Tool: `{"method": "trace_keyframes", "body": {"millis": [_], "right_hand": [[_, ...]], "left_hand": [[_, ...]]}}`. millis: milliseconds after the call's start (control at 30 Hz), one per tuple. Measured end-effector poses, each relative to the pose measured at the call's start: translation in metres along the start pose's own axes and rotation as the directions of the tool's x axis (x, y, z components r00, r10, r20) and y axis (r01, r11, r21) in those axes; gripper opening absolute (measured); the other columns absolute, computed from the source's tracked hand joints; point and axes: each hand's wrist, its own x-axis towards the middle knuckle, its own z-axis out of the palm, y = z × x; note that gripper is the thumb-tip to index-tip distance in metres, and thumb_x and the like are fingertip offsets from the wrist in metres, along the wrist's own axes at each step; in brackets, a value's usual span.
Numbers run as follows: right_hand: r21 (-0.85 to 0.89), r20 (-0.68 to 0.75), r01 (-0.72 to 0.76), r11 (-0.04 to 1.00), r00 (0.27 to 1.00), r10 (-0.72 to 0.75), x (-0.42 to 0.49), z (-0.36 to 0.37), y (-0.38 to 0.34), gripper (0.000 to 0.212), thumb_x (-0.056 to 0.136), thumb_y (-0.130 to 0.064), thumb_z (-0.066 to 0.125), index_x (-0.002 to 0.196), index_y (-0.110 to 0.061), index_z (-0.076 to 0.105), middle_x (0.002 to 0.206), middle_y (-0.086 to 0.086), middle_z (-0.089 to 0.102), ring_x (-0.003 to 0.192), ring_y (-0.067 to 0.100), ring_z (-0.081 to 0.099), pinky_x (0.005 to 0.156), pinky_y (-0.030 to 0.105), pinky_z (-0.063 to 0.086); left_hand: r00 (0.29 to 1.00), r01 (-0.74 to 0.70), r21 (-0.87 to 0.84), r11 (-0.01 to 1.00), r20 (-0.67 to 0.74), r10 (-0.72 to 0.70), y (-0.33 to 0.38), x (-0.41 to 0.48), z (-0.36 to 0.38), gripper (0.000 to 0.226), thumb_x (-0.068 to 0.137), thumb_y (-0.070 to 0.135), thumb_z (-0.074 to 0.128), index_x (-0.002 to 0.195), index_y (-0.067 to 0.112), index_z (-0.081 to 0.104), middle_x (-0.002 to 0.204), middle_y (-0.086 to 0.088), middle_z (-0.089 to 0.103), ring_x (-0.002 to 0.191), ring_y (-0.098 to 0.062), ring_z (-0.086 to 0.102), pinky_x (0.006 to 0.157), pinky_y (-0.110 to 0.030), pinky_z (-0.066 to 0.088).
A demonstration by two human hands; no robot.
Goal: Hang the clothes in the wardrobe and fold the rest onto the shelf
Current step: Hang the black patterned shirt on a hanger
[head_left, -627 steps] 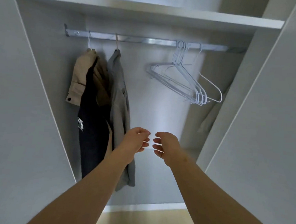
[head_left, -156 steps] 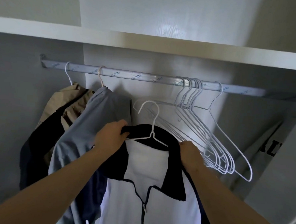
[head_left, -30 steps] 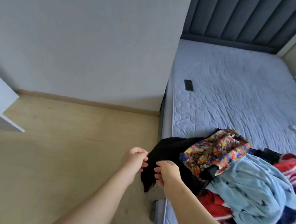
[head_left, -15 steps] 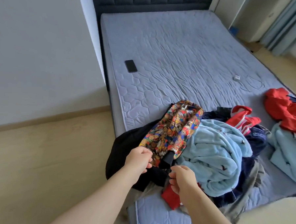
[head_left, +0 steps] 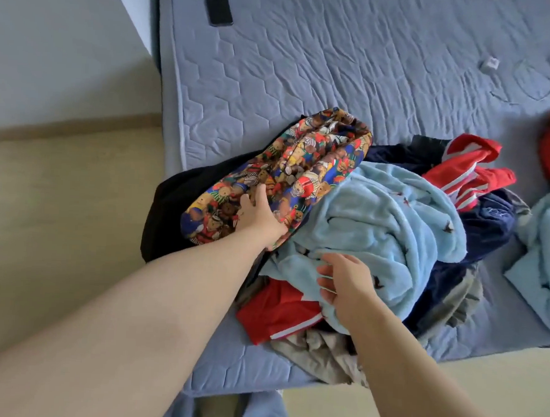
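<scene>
Both hands have gone forward into the pile since half a second ago, when they hovered curled at its near edge. The left hand (head_left: 260,215) now lies flat, fingers straight, against a bear-print bundle (head_left: 304,168), and the right hand (head_left: 346,283) rests on a pale blue fleece (head_left: 393,227) with fingers loosely bent. Whether its thumb pinches the cloth underneath is hidden, so I cannot tell if it grips. A few seconds back a white zip jacket was being hung on the wardrobe rail beside two or three others, so the hanging has started, but by the look of it most of the job remains. The clothes sit heaped at the near corner of the bed (head_left: 338,71), and the wardrobe and shelf are out of view. Nothing here looks folded yet. The print bundle is a smooth woven cloth rolled into a fat tube; the fleece is thick, fuzzy and slumped in soft folds. Under them lie a limp black garment (head_left: 172,203) spilling over the bed's edge, a slick red piece (head_left: 274,313) with a white stripe, crumpled beige cloth (head_left: 317,354) and dark navy fabric (head_left: 489,226). More red and blue pieces lie further right, apart from the heap. A flat black phone (head_left: 218,7) rests on the quilted mattress, well away from the pile.
</scene>
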Motion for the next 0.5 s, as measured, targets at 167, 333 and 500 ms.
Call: {"method": "trace_keyframes", "body": {"millis": [167, 333, 500], "right_hand": [[-0.007, 0.043, -0.025, 1.000, 0.999, 0.025, 0.011, -0.005, 0.006, 0.015, 0.091, -0.012, 0.052, 0.076, -0.016, 0.054, 0.060, 0.002, 0.049, 0.045, 0.013, 0.041, 0.039, 0.016, 0.031], [0.063, 0.144, -0.068, 0.996, 0.988, 0.058, -0.003, 0.008, -0.008, 0.025, 0.092, -0.043, 0.050, 0.097, -0.019, 0.054, 0.086, 0.002, 0.053, 0.071, 0.017, 0.052, 0.059, 0.028, 0.041], [0.213, 0.217, -0.083, 0.974, 0.976, 0.036, -0.035, 0.034, -0.036, 0.049, 0.085, -0.048, 0.061, 0.121, -0.016, 0.049, 0.118, 0.008, 0.055, 0.105, 0.026, 0.057, 0.082, 0.042, 0.046]], "left_hand": [[0.997, 0.005, -0.265, 0.964, 0.080, 0.017, -0.008, -0.006, 0.005, 0.016, 0.082, 0.006, 0.053, 0.096, 0.010, 0.059, 0.104, -0.017, 0.062, 0.093, -0.028, 0.056, 0.076, -0.034, 0.045], [0.968, -0.196, -0.294, 0.935, 0.096, 0.233, -0.012, -0.064, -0.030, 0.018, 0.080, 0.009, 0.052, 0.075, 0.027, 0.057, 0.078, 0.004, 0.060, 0.076, -0.015, 0.053, 0.065, -0.024, 0.040], [0.897, -0.316, -0.242, 0.917, 0.239, 0.372, -0.040, -0.117, -0.093, 0.017, 0.077, 0.004, 0.051, 0.077, 0.016, 0.062, 0.073, 0.002, 0.063, 0.067, -0.011, 0.052, 0.064, -0.019, 0.043]]}}
